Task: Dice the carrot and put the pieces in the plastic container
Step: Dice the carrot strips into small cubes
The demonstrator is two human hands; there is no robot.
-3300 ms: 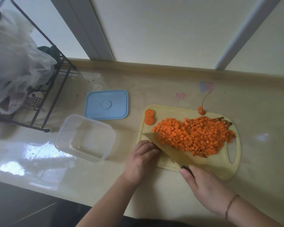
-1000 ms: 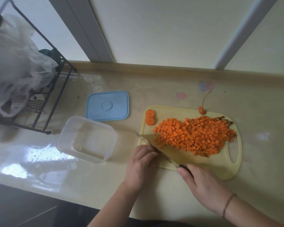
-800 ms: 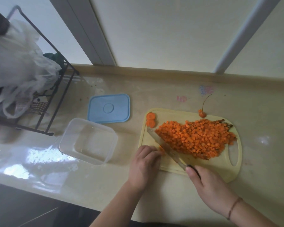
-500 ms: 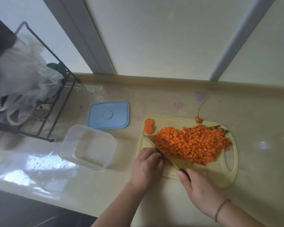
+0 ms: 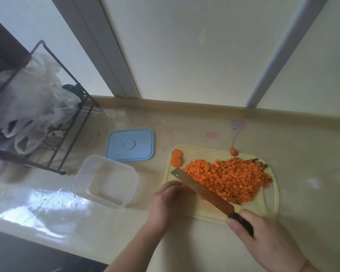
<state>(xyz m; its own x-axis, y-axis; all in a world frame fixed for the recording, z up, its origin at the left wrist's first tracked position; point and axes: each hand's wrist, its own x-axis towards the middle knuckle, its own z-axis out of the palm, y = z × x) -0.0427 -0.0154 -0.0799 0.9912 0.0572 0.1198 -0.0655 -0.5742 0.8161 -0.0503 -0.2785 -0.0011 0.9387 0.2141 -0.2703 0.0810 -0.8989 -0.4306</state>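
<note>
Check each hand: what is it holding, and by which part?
The right hand grips the steel-bladed kitchen knife by its dark handle. The left hand has curled fingers resting on the pale yellow plastic cutting board; anything under them is hidden.

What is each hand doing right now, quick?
Left hand: fingers curled on the pale yellow plastic cutting board; whether it holds anything cannot be told.
Right hand: closed round the dark handle of the broad-bladed kitchen knife.

Left hand (image 5: 168, 201) curled (right hand (image 5: 263, 240) gripping)
</note>
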